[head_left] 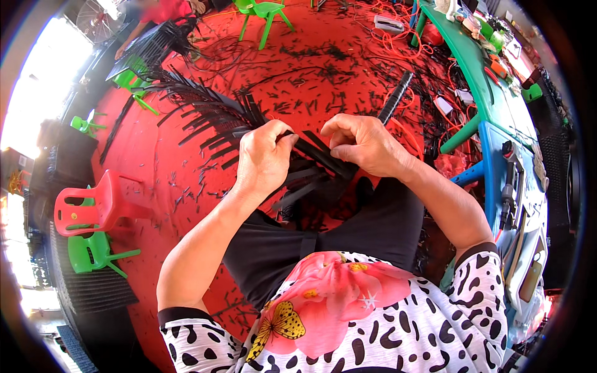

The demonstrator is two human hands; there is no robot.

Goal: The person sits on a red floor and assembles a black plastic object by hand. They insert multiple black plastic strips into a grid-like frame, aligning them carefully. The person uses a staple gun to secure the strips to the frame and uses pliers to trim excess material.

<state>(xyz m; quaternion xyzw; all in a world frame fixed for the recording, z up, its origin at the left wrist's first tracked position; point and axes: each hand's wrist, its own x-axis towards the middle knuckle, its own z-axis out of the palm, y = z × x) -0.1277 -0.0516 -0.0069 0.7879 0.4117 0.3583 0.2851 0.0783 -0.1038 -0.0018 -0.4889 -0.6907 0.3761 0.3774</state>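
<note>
Over my lap lies a long black bundle of flat strips (217, 115), its loose ends fanning out like a fringe toward the far left. My left hand (267, 149) is closed in a pinch on a black strip at the bundle's near end. Just to its right, my right hand (367, 144) has its fingers curled and the thumb against them; whatever it may pinch is too small to make out. Between and below both hands, more black strips (320, 180) hang over my dark trousers. Beyond my right hand a black wrapped rod (398, 93) points up and away.
Short black offcuts (311, 68) litter the red floor. A red chair (106, 202) and green chairs (93, 252) stand at left. A green table (466, 56) and a blue table (491, 168) with tools flank my right, near orange cables (398, 46). Part of another person (168, 11) shows far left.
</note>
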